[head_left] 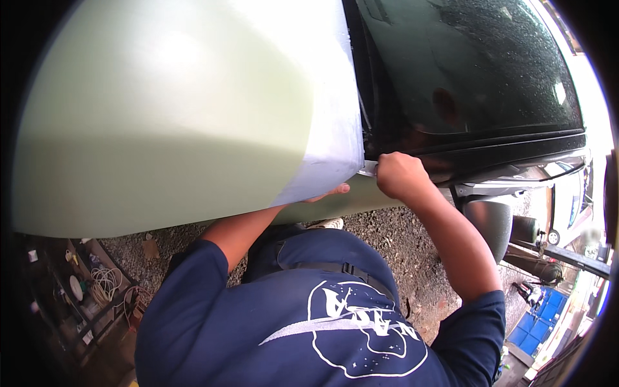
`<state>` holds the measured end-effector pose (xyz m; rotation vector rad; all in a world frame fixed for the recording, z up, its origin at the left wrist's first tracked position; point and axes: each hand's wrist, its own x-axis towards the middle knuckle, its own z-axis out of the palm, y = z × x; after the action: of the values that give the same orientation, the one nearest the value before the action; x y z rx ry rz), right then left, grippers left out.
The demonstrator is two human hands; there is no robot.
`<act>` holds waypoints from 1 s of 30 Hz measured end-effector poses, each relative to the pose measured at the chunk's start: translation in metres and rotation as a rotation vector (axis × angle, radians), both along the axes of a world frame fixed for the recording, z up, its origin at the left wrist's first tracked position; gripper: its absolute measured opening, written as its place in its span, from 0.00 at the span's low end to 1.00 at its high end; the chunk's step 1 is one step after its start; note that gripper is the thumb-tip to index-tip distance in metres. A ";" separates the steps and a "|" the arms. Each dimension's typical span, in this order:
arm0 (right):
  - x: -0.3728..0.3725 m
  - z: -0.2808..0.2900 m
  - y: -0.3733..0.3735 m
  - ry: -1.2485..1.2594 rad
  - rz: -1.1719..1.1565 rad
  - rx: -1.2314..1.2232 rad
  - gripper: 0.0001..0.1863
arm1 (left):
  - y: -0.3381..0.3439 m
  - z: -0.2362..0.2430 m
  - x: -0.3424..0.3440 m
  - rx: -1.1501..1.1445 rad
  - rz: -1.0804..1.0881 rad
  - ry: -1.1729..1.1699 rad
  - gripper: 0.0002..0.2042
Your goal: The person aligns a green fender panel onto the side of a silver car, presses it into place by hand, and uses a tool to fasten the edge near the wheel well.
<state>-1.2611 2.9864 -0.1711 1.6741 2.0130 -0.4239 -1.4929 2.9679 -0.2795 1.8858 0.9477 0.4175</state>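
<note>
A large pale green hood (161, 103) of a vehicle fills the upper left, with a whitish-grey band along its right and lower corner. Beside it is the dark, speckled windscreen (471, 64). My right hand (400, 174) is closed on a flat, pale, blade-like piece (369, 166) at the hood's lower right corner, by the dark gap below the windscreen. Lower and to the left, my left hand (332, 193) reaches beneath the hood's edge; one fingertip or thumb shows past it, and the rest is hidden, so I cannot tell its grip. Under the hood lies a green body panel (361, 200).
A side mirror (488, 227) juts out beside my right forearm. Gravel ground (412, 258) lies below. At the lower left are coiled cables (104, 284) among clutter. Blue panels (541, 314) lie at the lower right; a white car (567, 200) stands farther right.
</note>
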 end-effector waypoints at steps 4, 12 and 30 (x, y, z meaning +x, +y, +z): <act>-0.004 -0.005 -0.011 -0.078 0.116 0.079 0.12 | 0.005 0.020 0.006 -0.035 -0.017 0.138 0.25; -0.018 -0.001 -0.003 0.006 -0.066 0.053 0.13 | 0.001 0.004 -0.010 0.133 0.013 0.073 0.24; -0.002 -0.001 -0.006 0.176 -0.166 0.131 0.11 | 0.023 -0.109 -0.005 -0.216 0.214 0.203 0.24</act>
<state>-1.2631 2.9799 -0.1722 1.9548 2.0715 -0.5227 -1.4977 2.9904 -0.3884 1.6582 1.2847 0.2397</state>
